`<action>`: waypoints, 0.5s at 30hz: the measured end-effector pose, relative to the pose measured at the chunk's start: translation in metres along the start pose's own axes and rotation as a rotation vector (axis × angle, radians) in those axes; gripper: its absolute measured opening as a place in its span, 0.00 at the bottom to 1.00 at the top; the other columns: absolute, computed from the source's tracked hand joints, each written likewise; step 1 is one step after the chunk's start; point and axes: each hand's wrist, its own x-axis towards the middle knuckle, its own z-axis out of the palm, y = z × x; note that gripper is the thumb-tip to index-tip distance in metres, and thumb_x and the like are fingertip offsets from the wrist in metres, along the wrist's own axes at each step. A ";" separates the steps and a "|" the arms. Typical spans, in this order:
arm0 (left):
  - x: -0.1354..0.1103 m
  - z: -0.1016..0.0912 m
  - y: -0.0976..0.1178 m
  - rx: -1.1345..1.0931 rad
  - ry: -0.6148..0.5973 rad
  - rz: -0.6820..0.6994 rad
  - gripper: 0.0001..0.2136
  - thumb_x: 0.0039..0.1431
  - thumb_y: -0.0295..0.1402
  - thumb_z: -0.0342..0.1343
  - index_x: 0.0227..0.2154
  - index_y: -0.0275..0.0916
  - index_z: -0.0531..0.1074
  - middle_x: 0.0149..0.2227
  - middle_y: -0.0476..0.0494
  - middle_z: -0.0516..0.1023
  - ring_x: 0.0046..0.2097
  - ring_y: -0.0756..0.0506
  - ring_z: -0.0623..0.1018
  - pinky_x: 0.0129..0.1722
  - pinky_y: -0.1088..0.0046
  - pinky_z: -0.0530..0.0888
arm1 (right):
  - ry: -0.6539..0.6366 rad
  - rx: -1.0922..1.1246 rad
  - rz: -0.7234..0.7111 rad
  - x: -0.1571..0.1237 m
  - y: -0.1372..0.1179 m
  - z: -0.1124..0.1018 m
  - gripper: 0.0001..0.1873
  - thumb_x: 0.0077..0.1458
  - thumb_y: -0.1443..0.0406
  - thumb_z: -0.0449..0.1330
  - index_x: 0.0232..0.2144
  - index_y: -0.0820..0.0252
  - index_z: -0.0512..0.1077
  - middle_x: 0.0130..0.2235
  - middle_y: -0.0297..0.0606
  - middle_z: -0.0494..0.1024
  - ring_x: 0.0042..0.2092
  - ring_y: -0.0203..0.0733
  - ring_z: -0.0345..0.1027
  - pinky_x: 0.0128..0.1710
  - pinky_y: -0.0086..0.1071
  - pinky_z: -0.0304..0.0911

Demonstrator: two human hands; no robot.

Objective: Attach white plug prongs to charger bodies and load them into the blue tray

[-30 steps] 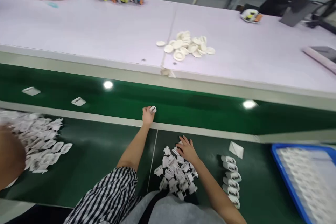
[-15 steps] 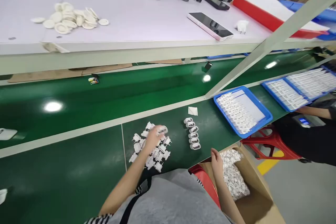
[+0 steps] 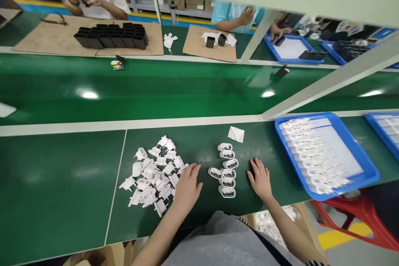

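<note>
My left hand [image 3: 187, 186] lies flat on the green bench, fingers stretched, at the right edge of a pile of white plug parts [image 3: 154, 174]. Just beyond its fingertips sits one white shell [image 3: 215, 173], beside a short column of white shells [image 3: 227, 170]. My right hand [image 3: 259, 179] rests flat on the bench to the right of that column, fingers spread, holding nothing. A folded white paper [image 3: 236, 134] lies behind the column.
A blue tray [image 3: 364, 162] with rows of white parts stands at the right, a second blue tray [image 3: 385, 131] beyond it. A green conveyor belt [image 3: 174, 91] runs behind. Across it, other people's hands work over black parts [image 3: 110, 36] on cardboard. A slanted frame post [image 3: 327, 81] crosses right.
The view swung from the upper shelf down to the bench. My left hand came back from the belt to the pile; my right hand moved from the box at my side onto the bench.
</note>
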 end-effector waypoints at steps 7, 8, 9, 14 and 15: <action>-0.082 -0.001 -0.043 0.266 0.184 -0.221 0.14 0.45 0.37 0.48 0.38 0.47 0.64 0.37 0.48 0.70 0.32 0.46 0.72 0.20 0.75 0.66 | 0.113 -0.119 -0.170 -0.006 0.021 0.018 0.22 0.50 0.58 0.38 0.45 0.61 0.58 0.50 0.47 0.59 0.53 0.48 0.46 0.44 0.49 0.49; -0.086 0.010 -0.040 0.287 0.223 -0.209 0.15 0.44 0.36 0.49 0.39 0.47 0.64 0.39 0.48 0.69 0.36 0.45 0.71 0.22 0.75 0.67 | 0.132 -0.119 -0.198 -0.005 0.024 0.021 0.22 0.50 0.58 0.38 0.45 0.62 0.58 0.50 0.47 0.59 0.53 0.49 0.47 0.44 0.49 0.49; -0.087 0.022 -0.036 0.301 0.271 -0.205 0.16 0.44 0.35 0.50 0.40 0.46 0.63 0.41 0.48 0.68 0.40 0.44 0.69 0.25 0.75 0.68 | 0.153 -0.115 -0.224 -0.005 0.026 0.024 0.23 0.50 0.58 0.38 0.44 0.62 0.59 0.49 0.47 0.60 0.52 0.50 0.48 0.43 0.50 0.49; -0.081 0.060 -0.025 0.218 0.487 -0.353 0.21 0.44 0.33 0.52 0.44 0.39 0.60 0.44 0.43 0.65 0.42 0.45 0.67 0.36 0.73 0.66 | 0.191 -0.011 -0.330 0.000 0.033 0.030 0.22 0.48 0.56 0.39 0.40 0.61 0.62 0.48 0.47 0.62 0.50 0.52 0.51 0.41 0.53 0.50; -0.080 0.062 -0.025 0.192 0.510 -0.380 0.20 0.44 0.33 0.52 0.44 0.38 0.60 0.43 0.43 0.66 0.40 0.45 0.68 0.36 0.74 0.66 | 0.187 0.019 -0.341 0.000 0.033 0.029 0.21 0.48 0.56 0.40 0.39 0.61 0.62 0.47 0.47 0.62 0.50 0.53 0.51 0.41 0.54 0.49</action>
